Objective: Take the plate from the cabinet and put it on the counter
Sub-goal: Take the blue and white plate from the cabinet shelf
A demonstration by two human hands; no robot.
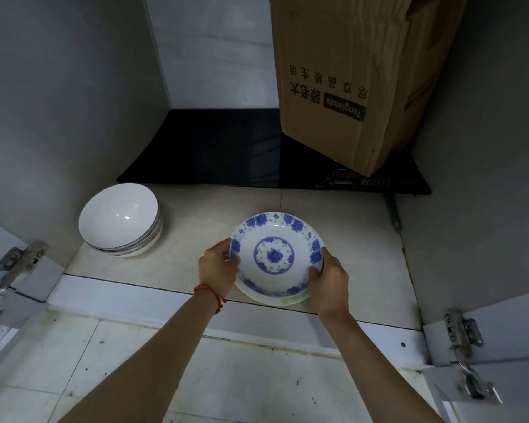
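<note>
A white plate with blue flower patterns is at the front of the cabinet floor, near its front edge. My left hand grips its left rim, thumb over the edge. My right hand grips its right rim the same way. The plate tilts slightly toward me, and a second plate's rim shows just beneath its near edge. A red string bracelet is on my left wrist.
A stack of white bowls stands at the left of the cabinet. A black flat appliance lies at the back with a cardboard box on its right part. Open door hinges flank the opening. A tiled floor lies below.
</note>
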